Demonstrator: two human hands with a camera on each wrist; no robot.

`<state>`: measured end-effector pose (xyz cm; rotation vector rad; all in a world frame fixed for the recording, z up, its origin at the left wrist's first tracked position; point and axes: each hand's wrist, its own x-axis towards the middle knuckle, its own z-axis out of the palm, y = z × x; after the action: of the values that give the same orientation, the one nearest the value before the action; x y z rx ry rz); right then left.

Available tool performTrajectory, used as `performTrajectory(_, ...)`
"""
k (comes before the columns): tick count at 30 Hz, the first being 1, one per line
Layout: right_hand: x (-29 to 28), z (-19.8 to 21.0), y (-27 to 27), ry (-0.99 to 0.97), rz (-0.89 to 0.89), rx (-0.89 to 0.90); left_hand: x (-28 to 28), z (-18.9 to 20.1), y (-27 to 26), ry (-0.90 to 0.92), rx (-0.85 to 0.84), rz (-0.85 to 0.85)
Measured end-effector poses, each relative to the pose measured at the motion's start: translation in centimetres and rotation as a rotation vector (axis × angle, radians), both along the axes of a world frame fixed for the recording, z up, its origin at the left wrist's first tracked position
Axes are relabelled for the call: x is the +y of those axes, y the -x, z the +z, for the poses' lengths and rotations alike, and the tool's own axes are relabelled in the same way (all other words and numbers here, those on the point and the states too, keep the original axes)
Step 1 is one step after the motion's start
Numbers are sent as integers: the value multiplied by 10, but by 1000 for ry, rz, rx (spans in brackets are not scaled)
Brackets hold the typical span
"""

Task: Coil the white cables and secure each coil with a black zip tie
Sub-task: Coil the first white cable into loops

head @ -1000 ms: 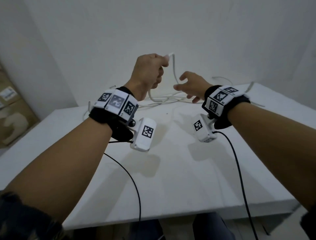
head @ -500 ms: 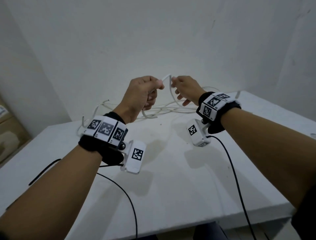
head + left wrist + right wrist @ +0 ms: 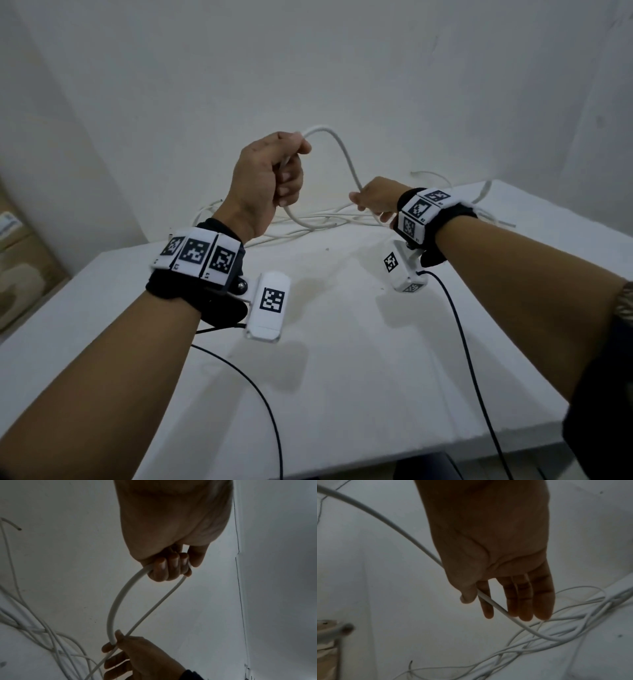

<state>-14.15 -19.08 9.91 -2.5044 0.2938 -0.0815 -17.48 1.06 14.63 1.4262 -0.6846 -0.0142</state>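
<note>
Left hand (image 3: 267, 178) raised, fingers (image 3: 164, 568) curled; right hand (image 3: 375, 198) lower, fingers (image 3: 522, 601) straight.

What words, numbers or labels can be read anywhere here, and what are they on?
No readable words or numbers.
Left wrist band: black-and-white square code patterns, with tiny marks beneath too small to read.
Right wrist band: the same.
Both wrist cameras: one code pattern each.
Cardboard box: a label, too blurred to read.
</note>
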Motion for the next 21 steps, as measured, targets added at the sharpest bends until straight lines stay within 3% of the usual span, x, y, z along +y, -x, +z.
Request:
performTrajectory(6, -7, 24, -1, -153, 20, -296, 0, -7, -16, -4, 7, 138)
performTrajectory(11, -6, 53, 3, -578, 27, -538, -5, -23, -27, -45, 1, 224)
performTrajectory(15, -13, 60, 8, -929, 1, -521, -6, -34, -34, -44, 44, 296)
performTrajectory(21, -11, 73, 17, -1103, 186, -532, -7, -55, -40, -273, -38, 315)
